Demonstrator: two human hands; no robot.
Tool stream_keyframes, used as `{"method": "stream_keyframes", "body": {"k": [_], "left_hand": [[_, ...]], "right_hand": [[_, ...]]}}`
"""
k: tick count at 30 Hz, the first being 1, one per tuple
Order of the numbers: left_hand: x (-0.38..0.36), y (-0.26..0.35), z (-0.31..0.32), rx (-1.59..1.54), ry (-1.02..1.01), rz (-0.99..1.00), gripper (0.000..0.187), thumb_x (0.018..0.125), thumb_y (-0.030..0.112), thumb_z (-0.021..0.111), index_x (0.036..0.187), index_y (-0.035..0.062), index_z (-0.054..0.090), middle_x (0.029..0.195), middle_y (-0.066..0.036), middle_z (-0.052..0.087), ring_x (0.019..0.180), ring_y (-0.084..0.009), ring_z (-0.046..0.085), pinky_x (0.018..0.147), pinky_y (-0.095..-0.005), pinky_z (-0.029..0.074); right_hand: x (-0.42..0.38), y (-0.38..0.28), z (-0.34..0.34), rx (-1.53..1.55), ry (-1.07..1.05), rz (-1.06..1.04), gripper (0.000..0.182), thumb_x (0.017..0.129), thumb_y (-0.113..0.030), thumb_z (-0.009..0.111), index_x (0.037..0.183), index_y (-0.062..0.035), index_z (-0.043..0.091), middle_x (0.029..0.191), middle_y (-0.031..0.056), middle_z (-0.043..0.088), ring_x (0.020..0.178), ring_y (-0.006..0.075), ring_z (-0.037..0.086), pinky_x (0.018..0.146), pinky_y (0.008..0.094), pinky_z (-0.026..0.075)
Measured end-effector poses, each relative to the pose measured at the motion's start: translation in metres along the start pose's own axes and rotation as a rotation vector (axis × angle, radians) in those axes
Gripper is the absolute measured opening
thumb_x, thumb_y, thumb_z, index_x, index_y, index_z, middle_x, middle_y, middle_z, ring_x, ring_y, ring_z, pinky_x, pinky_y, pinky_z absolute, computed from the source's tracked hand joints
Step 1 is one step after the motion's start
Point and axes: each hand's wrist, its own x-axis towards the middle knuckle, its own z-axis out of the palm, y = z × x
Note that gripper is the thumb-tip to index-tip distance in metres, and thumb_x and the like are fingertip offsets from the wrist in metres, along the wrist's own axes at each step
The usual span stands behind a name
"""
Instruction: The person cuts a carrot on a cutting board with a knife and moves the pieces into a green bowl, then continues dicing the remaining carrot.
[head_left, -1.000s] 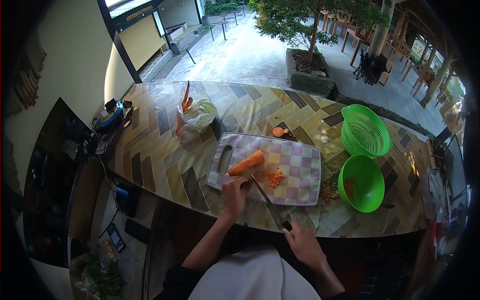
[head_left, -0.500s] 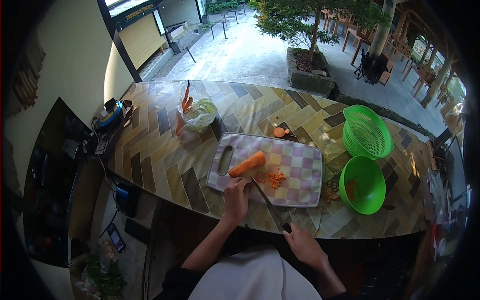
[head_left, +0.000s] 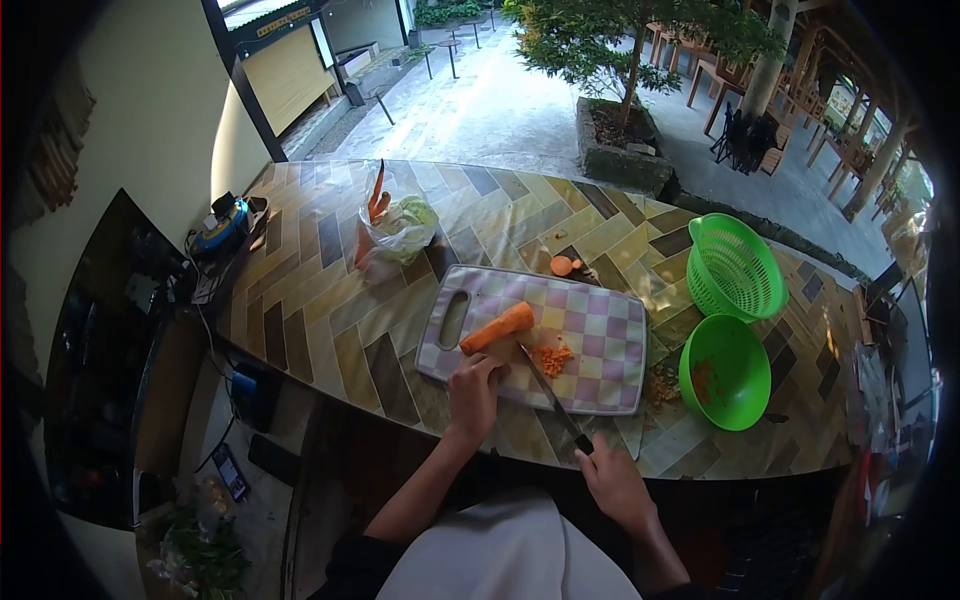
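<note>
My right hand is closed around the black handle of a kitchen knife. The blade points away from me over a purple-and-white checkered cutting board, its tip beside a small heap of diced carrot. My left hand rests on the board's near edge with its fingers bent and pressed together; whatever is under the fingertips is hidden. Just beyond those fingers lies a thick peeled piece of carrot, slanting up to the right.
Right of the board stand a green bowl with orange bits inside and a green colander. Carrot ends lie behind the board. A plastic bag with carrots and a pale green vegetable sits farther left.
The knife has shifted away from me and to the right, its tip now nearer the diced carrot. My right hand moved with it; my left hand stays nearly in place.
</note>
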Motion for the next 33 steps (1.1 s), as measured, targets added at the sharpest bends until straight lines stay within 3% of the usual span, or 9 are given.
{"method": "stream_keyframes", "body": {"k": [8,11,14,20,33], "left_hand": [[0.0,0.003,-0.003,0.128,0.077,0.07,0.009,0.081,0.005,0.069,0.089,-0.0005,0.072,0.089,-0.014,0.069,0.086,-0.0338,0.065,0.077,-0.0425,0.05],[0.0,-0.004,0.001,0.019,0.075,0.027,0.01,0.079,0.003,0.071,0.089,-0.0005,0.072,0.089,-0.014,0.07,0.086,-0.0324,0.065,0.077,-0.0412,0.051],[0.0,-0.012,0.002,-0.034,0.071,0.032,0.012,0.077,0.003,0.074,0.089,-0.0004,0.073,0.087,-0.014,0.069,0.086,-0.0319,0.065,0.077,-0.0401,0.051],[0.001,-0.012,-0.002,0.019,0.096,0.143,0.014,0.075,0.004,0.076,0.088,-0.001,0.072,0.086,-0.014,0.07,0.085,-0.0317,0.064,0.076,-0.0402,0.051],[-0.004,-0.01,-0.004,0.012,0.061,0.164,0.016,0.079,-0.004,0.066,0.093,-0.0028,0.072,0.093,-0.016,0.07,0.09,-0.0327,0.065,0.081,-0.0412,0.052]], "right_hand": [[-0.011,-0.008,0.003,0.104,-0.015,0.007,0.028,0.1,-0.024,0.053,0.095,0.0035,0.047,0.071,0.0276,0.062,0.074,0.05,0.06,0.065,0.0576,0.045],[-0.013,-0.006,0.01,0.129,0.012,-0.005,0.029,0.1,-0.022,0.055,0.092,0.0046,0.046,0.065,0.0258,0.058,0.067,0.047,0.058,0.059,0.0518,0.04],[-0.012,-0.008,0.009,0.105,-0.049,0.034,0.03,0.1,-0.025,0.054,0.095,0.0038,0.047,0.071,0.0283,0.062,0.074,0.0502,0.06,0.065,0.0568,0.044],[-0.007,-0.009,-0.003,0.145,-0.156,0.05,0.032,0.101,-0.026,0.052,0.097,0.0053,0.047,0.071,0.0291,0.061,0.076,0.0508,0.06,0.067,0.0551,0.044],[-0.002,-0.012,0.006,-0.046,-0.132,-0.01,0.032,0.101,-0.026,0.05,0.098,0.0061,0.047,0.071,0.0312,0.062,0.077,0.0514,0.062,0.07,0.0579,0.048]]}}
